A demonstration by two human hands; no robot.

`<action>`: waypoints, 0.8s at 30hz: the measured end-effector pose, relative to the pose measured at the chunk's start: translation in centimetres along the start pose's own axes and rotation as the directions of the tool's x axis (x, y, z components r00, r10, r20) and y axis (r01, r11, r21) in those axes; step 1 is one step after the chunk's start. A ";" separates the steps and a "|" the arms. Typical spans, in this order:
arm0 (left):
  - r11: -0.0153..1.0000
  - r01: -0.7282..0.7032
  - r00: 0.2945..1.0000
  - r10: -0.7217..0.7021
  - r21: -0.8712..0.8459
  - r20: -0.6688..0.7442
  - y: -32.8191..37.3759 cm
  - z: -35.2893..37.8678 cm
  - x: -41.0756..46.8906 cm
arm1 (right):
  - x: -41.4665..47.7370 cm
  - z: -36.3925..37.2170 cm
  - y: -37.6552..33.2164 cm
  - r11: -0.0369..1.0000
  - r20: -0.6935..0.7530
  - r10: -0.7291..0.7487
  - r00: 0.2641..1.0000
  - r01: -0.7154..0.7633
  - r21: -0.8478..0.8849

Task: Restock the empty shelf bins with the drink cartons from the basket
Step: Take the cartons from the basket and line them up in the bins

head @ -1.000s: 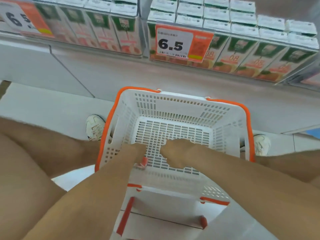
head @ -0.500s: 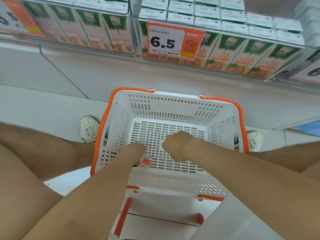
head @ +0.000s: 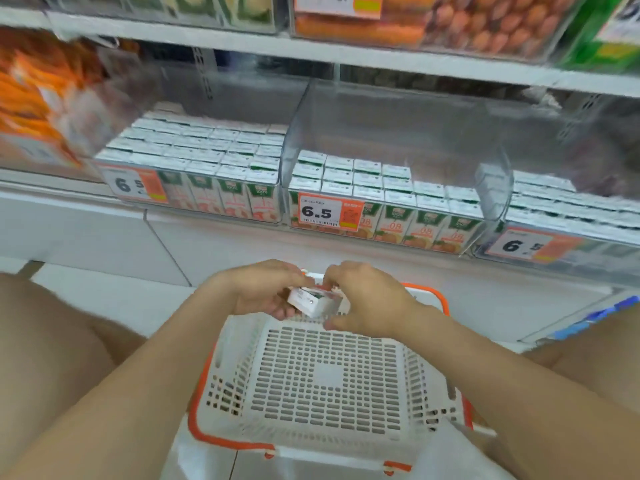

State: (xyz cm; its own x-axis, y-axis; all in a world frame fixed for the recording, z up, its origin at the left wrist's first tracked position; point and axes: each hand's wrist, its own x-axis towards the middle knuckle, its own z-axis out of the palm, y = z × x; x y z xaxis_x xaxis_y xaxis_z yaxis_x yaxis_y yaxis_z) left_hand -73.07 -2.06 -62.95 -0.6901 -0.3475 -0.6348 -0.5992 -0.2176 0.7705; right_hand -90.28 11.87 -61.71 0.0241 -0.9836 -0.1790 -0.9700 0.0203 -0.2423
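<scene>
A small white and green drink carton [head: 313, 300] lies on its side between both hands, above the far rim of the basket. My left hand [head: 263, 289] cups it from the left and below. My right hand [head: 367, 296] curls over its right end, thumb underneath. The white basket [head: 325, 434] with an orange rim sits on the floor between my knees; its slotted bottom shows no cartons. In front, the middle clear shelf bin [head: 398, 140] holds rows of cartons [head: 367, 188] only in its front part, with open room behind them.
The left bin [head: 207, 150] is packed with cartons to the back. Another bin [head: 568, 209] of cartons stands at the right. Price tags reading 6.5 [head: 327, 212] hang on the bin fronts. A higher shelf [head: 346, 53] holds orange and green packs. My bare knees flank the basket.
Both hands rose out of the basket holding a carton between them. My view tilted up from the basket to the shelf bins.
</scene>
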 end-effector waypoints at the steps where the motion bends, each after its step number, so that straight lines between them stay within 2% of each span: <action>1: 1.000 -0.017 1.000 0.017 0.020 -0.013 1.3 -0.2 -0.8 | 0.0 -1.0 -0.2 0.999 -0.057 0.004 0.998 -0.001 0.039; 6: 0.984 -0.125 0.972 0.148 0.130 -0.183 7.6 -0.2 -4.5 | -0.4 -5.9 -0.3 0.979 -0.257 -0.025 0.966 0.076 0.189; 8: 0.966 -0.187 0.949 0.225 0.179 -0.221 9.5 0.0 -5.6 | -0.5 -7.8 -0.5 0.956 -0.338 0.039 0.940 0.063 0.286; 11: 0.919 -0.332 0.877 0.383 0.211 -0.289 10.8 0.0 -6.4 | -0.5 -10.1 -0.8 0.889 -0.430 0.208 0.878 0.014 0.458; 14: 0.834 -0.509 0.797 0.551 0.216 -0.248 11.0 0.0 -6.3 | -0.4 -11.5 -0.6 0.791 -0.421 0.342 0.840 -0.015 0.612; 19: 0.789 -0.599 0.750 0.613 0.139 -0.248 11.1 -0.1 -5.9 | 0.6 -12.2 -0.7 0.607 -0.351 0.377 0.857 0.058 0.793; 21: 0.784 -0.603 0.743 0.619 0.144 -0.256 11.5 -0.8 -6.3 | 1.1 -12.3 -1.0 0.584 -0.391 0.402 0.828 0.097 0.806; 24: 0.762 -0.586 0.744 0.641 0.276 -0.188 11.7 -2.8 -7.3 | 1.9 -12.5 -1.9 0.595 -0.462 0.362 0.810 0.181 0.783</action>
State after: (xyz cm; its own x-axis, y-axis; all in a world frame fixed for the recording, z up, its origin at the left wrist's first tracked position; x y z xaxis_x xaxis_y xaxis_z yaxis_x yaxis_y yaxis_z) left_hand -73.90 -4.63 -49.09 -0.8211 -0.5699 0.0326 -0.1639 0.2902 0.9428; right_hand -91.44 7.74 -49.71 -0.4429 -0.8722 0.2076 -0.3833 -0.0252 -0.9233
